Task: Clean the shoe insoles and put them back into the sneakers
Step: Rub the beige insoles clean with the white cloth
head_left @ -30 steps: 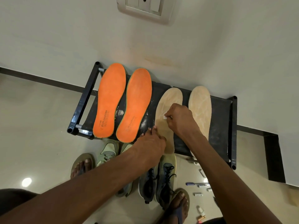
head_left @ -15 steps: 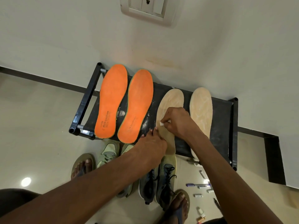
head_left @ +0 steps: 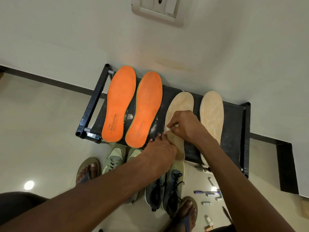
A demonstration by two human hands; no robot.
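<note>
Mid-clean: your right hand (head_left: 182,126) fingers pinch a small white wipe (head_left: 168,128) on the inner tan insole (head_left: 181,104), left hand (head_left: 160,148) fingers flat, steadying its heel. All four insoles lie on the rack (head_left: 234,131); sneakers (head_left: 170,185) wait on the floor below, unfilled.

Left hand (head_left: 160,151) palm down, fingers straight, fingertips pressing flat. Right hand (head_left: 184,125) just beyond it, fingers curled, pinching something small and white. Forearms converge.

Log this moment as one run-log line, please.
step: wiping insole | right hand: pinches white wipe on left beige insole | left hand: presses insole heel | rack: four insoles
</note>
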